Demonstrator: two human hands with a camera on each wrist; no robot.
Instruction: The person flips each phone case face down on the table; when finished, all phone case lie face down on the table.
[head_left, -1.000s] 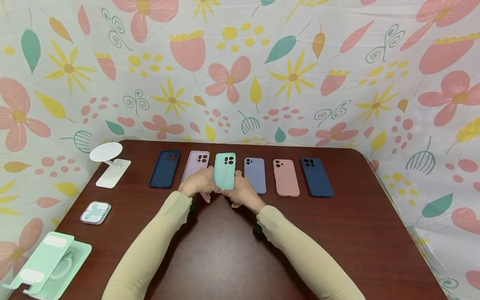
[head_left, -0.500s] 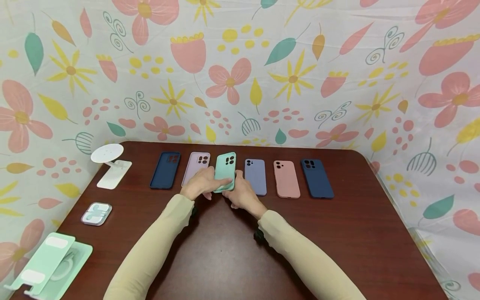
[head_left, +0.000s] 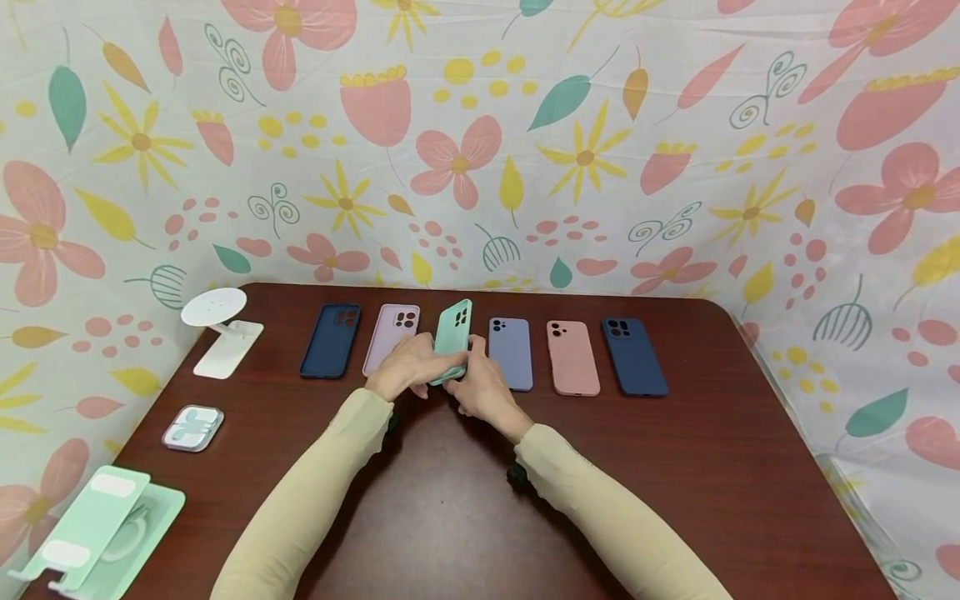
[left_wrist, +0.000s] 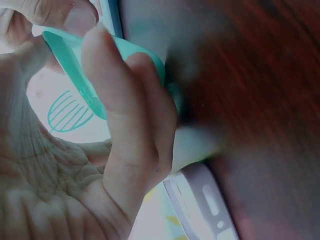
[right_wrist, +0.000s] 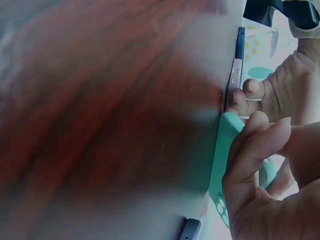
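Note:
A mint-green phone case (head_left: 453, 332) with camera cutouts is tilted up between the hands at the middle of the row. My left hand (head_left: 411, 365) grips its lower left part, the thumb laid across the case. On the other side my right hand (head_left: 487, 387) holds the lower right edge. In the left wrist view, curled fingers of the left hand (left_wrist: 125, 110) cover part of the mint case (left_wrist: 70, 60). The right wrist view has the right hand (right_wrist: 265, 175) with its thumb and finger on the mint case (right_wrist: 220, 150). Whether a phone sits inside cannot be seen.
Left of the hands lie a dark blue case (head_left: 330, 342) and a lilac case (head_left: 390, 329). To the right are a lavender-blue case (head_left: 510, 354), a pink case (head_left: 573, 358) and a navy case (head_left: 635, 357). A white stand (head_left: 213, 307), boxed earphones (head_left: 192, 428) and a mint-green stand (head_left: 153, 525) line the left edge.
The mint case, flat-on to the view a second ago, has turned and tilted so it looks narrower. My left thumb has moved across its lower part; the other cases stay put.

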